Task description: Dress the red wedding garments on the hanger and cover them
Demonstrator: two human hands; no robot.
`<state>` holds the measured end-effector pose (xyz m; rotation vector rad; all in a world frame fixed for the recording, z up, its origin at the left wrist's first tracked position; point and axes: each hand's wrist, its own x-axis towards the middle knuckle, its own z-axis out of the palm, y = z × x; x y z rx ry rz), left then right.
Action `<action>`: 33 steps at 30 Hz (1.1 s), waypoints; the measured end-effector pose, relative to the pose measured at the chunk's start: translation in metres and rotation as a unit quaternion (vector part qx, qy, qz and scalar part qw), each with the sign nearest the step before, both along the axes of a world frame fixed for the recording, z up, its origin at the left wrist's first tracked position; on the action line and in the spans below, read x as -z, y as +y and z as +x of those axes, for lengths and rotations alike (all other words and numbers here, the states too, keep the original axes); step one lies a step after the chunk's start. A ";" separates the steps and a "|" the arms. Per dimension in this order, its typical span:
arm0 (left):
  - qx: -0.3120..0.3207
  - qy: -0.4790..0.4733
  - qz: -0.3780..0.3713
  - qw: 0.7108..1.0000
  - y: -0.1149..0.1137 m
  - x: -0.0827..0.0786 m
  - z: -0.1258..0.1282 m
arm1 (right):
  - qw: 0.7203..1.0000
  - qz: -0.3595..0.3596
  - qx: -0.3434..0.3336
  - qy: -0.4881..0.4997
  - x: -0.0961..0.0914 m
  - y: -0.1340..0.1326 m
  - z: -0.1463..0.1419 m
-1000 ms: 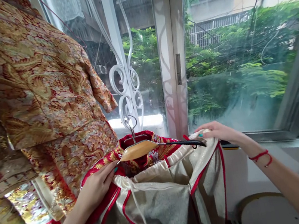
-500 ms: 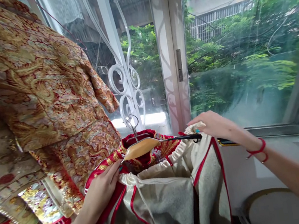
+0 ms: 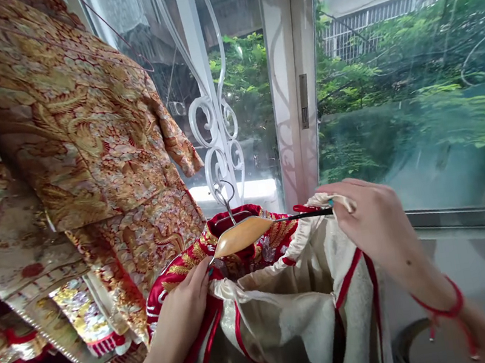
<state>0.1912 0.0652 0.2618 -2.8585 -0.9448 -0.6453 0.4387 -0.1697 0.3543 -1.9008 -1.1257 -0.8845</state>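
A cream skirt (image 3: 289,333) with a gathered waistband and red trim hangs between my two hands, its waist opening facing up. A hanger (image 3: 242,233) with a tan middle and a dark right arm lies across that opening. My left hand (image 3: 182,307) is closed at the left end of the hanger, beside the waistband's gathered corner; its fingertips are partly hidden. My right hand (image 3: 380,224) pinches the waistband at the right, where the hanger's dark tip goes out of sight. Right behind the skirt is a red jacket (image 3: 182,264) with gold embroidery.
A large gold-and-red brocade garment (image 3: 91,126) hangs at the left, with further embroidered pieces (image 3: 84,317) below it. White scrolled metalwork (image 3: 215,124) stands before the window (image 3: 408,94). A round object (image 3: 415,344) sits low at the right, partly hidden.
My right hand has turned and closed over the waistband's right corner. The hanger's hooked dark tip, visible before, is now covered. The whole view has shifted slightly.
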 end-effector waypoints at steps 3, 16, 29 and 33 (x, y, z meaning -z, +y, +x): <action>-0.023 0.024 -0.019 0.999 -0.003 -0.004 0.005 | 1.000 -0.004 0.014 -0.006 0.018 0.014 -0.015; 0.053 -0.058 -0.187 0.979 0.000 -0.052 0.051 | 0.994 0.023 -0.018 0.107 0.077 0.074 0.006; 0.032 -0.071 -0.201 0.977 -0.002 -0.065 0.076 | 0.938 0.069 -0.130 0.313 0.022 0.067 0.084; 0.065 -0.105 -0.234 0.964 -0.003 -0.060 0.083 | 0.953 0.055 -0.115 0.276 -0.008 0.057 0.086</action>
